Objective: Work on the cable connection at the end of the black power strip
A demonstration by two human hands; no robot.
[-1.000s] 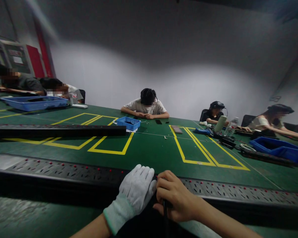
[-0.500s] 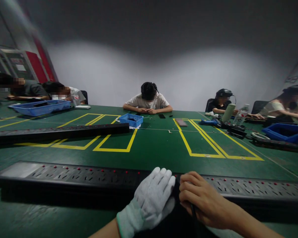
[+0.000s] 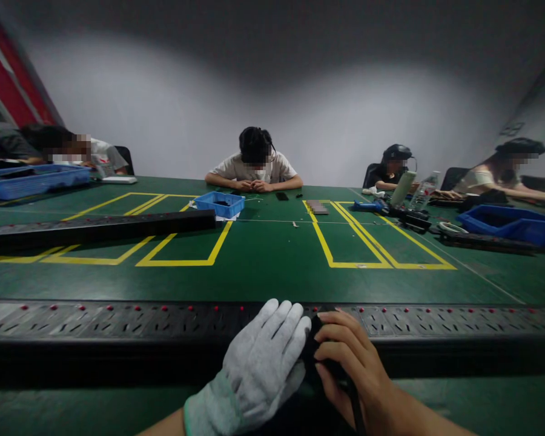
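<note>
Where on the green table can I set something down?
Bare table lies between the near strip and yellow outlines. The gap between left and right outlines is mostly free. It's crowded at right, around the clear bottle and blue bin.

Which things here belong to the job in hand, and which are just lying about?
Likely in the job:
long black strip with red dots, at the gloved left hand
black cord, at the right hand

Seemingly just lying about:
second black strip
small blue tray
clear bottle

Lower centre: glove [image 3: 266, 357] grey-white, cuff [image 3: 213, 407] mint. Across lower frame: strip [image 3: 131, 330] black, red dots [image 3: 164, 308] in row. Table [image 3: 263, 266] green, outlines [image 3: 175, 263] yellow.
</note>
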